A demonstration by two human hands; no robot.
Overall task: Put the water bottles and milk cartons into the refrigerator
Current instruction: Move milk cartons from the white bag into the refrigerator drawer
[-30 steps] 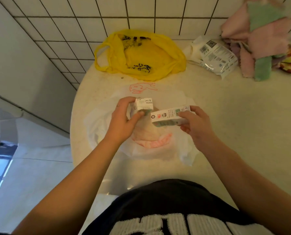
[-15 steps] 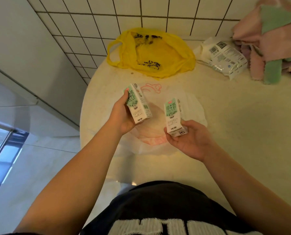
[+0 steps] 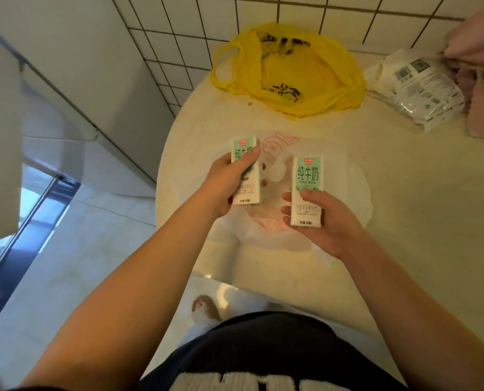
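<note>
Above the white bag (image 3: 351,190), your left hand (image 3: 226,187) grips one milk carton (image 3: 247,191) upright. Your right hand (image 3: 329,222) grips a second carton (image 3: 308,173).

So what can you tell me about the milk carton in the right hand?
The milk carton is a small rectangular box, apparently coated card: white, with a pale green upper panel, a red logo and green characters. It is held upright, front toward the camera, above a white plastic bag. The right hand grips its lower half, thumb across the front.
</note>
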